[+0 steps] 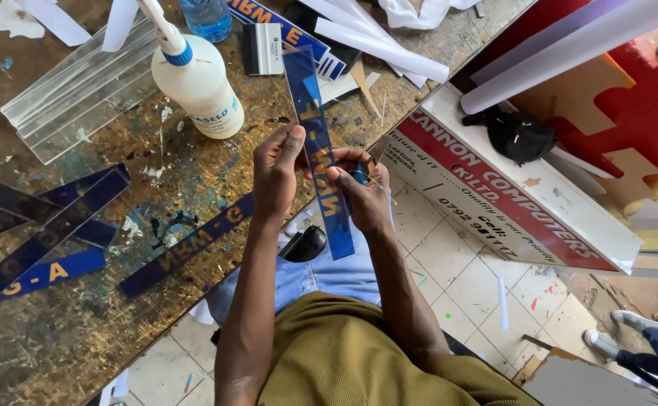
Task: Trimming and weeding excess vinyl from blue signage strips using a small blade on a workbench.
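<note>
The person holds a long blue acrylic strip (319,154) with yellow lettering in both hands, out over the edge of the worn, paint-stained workbench (73,316) and above the lap. The left hand (278,174) is closed on the strip's left edge about midway along it, thumb on the face and fingers curled behind. The right hand (360,194) is closed against the strip's right edge just below the left hand's level, fingers bunched; a thin blade-like tool seems to poke from it, but it is too small to tell for certain.

Taking the held strip as the landmark: just left of its upper end a white squeeze bottle (197,84) with a blue collar lies tilted on the workbench. Beyond the strip's top end sits a small black-and-white squeegee (261,49), and further up the base of a clear blue water bottle (206,16). Far left of the strip a stack of clear acrylic sheets (81,90) lies on the bench. Lower left of it lie several more dark blue lettered strips (47,233), some crossing each other, and one lone strip (186,244) reaches almost to the left wrist. Right of the held strip a red and white signboard (509,203) leans over the tiled floor (456,278), with a black object (520,135) resting on its upper edge. At the far lower right, well apart, another person's white shoe (629,322) shows.
</note>
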